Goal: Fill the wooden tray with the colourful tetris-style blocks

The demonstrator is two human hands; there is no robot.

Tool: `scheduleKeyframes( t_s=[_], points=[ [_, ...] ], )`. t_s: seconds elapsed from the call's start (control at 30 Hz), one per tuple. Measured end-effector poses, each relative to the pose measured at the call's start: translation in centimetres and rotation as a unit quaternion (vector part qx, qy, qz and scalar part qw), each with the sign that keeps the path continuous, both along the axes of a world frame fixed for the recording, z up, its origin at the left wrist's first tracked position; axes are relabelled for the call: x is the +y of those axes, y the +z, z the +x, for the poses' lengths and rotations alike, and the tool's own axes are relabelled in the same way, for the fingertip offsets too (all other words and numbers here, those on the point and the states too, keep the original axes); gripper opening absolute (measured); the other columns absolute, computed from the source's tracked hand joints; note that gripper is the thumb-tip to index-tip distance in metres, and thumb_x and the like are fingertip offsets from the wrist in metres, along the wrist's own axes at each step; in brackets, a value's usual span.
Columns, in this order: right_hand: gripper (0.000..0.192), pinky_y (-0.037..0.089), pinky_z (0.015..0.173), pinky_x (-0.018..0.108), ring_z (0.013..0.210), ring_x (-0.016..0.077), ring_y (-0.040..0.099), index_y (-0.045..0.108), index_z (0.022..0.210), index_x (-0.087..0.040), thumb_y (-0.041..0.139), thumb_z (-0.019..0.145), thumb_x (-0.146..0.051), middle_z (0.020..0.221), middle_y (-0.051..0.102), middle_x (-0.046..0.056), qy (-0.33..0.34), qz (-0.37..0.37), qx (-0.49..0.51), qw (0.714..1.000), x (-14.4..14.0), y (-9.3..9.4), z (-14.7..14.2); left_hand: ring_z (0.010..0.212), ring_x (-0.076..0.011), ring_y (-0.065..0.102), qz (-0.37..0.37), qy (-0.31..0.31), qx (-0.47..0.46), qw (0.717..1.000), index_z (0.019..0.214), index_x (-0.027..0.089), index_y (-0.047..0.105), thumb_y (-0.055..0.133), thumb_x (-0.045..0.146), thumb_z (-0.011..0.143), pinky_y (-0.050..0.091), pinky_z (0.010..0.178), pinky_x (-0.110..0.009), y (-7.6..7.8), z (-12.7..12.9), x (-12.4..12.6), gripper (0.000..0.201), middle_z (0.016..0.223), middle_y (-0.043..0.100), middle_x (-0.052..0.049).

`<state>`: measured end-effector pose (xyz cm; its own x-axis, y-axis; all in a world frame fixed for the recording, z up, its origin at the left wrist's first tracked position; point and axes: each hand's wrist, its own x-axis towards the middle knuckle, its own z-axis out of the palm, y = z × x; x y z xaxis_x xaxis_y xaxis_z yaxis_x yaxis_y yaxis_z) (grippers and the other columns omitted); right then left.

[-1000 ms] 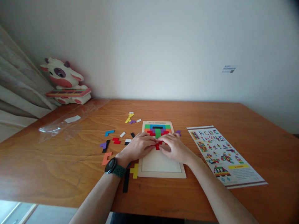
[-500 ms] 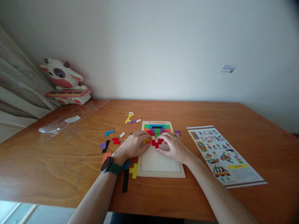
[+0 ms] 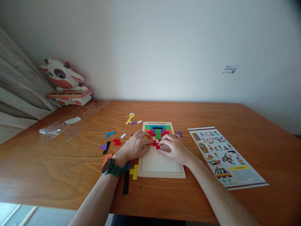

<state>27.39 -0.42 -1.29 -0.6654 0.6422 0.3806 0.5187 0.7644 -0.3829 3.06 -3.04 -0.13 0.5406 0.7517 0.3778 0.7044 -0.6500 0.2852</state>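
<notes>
Mid-frame on puzzle board (image 3: 162,164): red piece (image 3: 155,144) pinched between left hand (image 3: 135,147) and right hand (image 3: 172,148) fingertips, both equally near.

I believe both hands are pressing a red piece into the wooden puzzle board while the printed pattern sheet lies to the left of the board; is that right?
Not quite. In the head view the left hand and right hand do press a red piece into the wooden puzzle board, but the printed pattern sheet lies to the right of the board, not the left.
</notes>
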Motion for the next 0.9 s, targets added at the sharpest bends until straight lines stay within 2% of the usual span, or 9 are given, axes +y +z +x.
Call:
scheduleKeyframes(
  t_s=[0.23, 0.47, 0.63, 0.8, 0.9],
  points=[
    [0.017, 0.038, 0.088, 0.039, 0.100, 0.0218, 0.064, 0.064, 0.097, -0.024, 0.075, 0.087, -0.032, 0.102, 0.069, 0.003, -0.012, -0.008, 0.014, 1.000, 0.1, 0.2, 0.1, 0.112, -0.0256, 0.060, -0.009, 0.030, -0.007, 0.999, 0.121, 0.022, 0.069, 0.059, 0.018, 0.089, 0.052, 0.099, -0.043, -0.2, 0.2, 0.0, 0.033, 0.117, 0.067, -0.011],
    [0.013, 0.041, 0.087, 0.039, 0.096, 0.0216, 0.064, 0.064, 0.093, -0.023, 0.074, 0.087, -0.026, 0.098, 0.067, 0.003, -0.039, 0.001, 0.033, 0.999, -0.2, -0.4, -0.7, 0.113, -0.0257, 0.060, -0.023, 0.036, 0.002, 0.999, 0.119, 0.024, 0.069, 0.059, 0.019, 0.090, 0.051, 0.100, -0.043, -0.1, 0.1, -0.1, 0.032, 0.119, 0.066, -0.010],
    [0.011, 0.045, 0.082, 0.037, 0.090, 0.0222, 0.064, 0.062, 0.087, -0.022, 0.073, 0.086, -0.022, 0.092, 0.067, 0.004, -0.066, 0.011, 0.043, 0.997, -0.2, -0.8, -1.2, 0.112, -0.0244, 0.059, -0.004, 0.009, 0.015, 1.000, 0.110, 0.027, 0.075, 0.057, 0.016, 0.090, 0.051, 0.097, -0.041, 0.2, 0.3, -0.2, 0.029, 0.121, 0.066, -0.008],
    [0.016, 0.048, 0.081, 0.037, 0.088, 0.0227, 0.063, 0.061, 0.090, -0.023, 0.075, 0.084, -0.029, 0.091, 0.066, 0.004, -0.072, -0.001, 0.057, 0.996, -0.1, -0.6, -1.1, 0.109, -0.0228, 0.060, 0.017, -0.060, 0.017, 0.998, 0.116, 0.027, 0.073, 0.055, 0.020, 0.093, 0.050, 0.096, -0.040, 0.4, 0.7, -0.5, 0.030, 0.119, 0.072, -0.006],
    [0.016, 0.049, 0.082, 0.038, 0.090, 0.0232, 0.063, 0.060, 0.093, -0.023, 0.072, 0.083, -0.026, 0.094, 0.065, 0.005, -0.065, -0.008, 0.066, 0.996, 0.0, -0.4, -0.6, 0.108, -0.0234, 0.060, 0.022, -0.065, 0.009, 0.998, 0.119, 0.027, 0.072, 0.055, 0.020, 0.092, 0.051, 0.095, -0.041, 0.4, 0.8, -0.7, 0.032, 0.115, 0.075, -0.005]
  ],
)
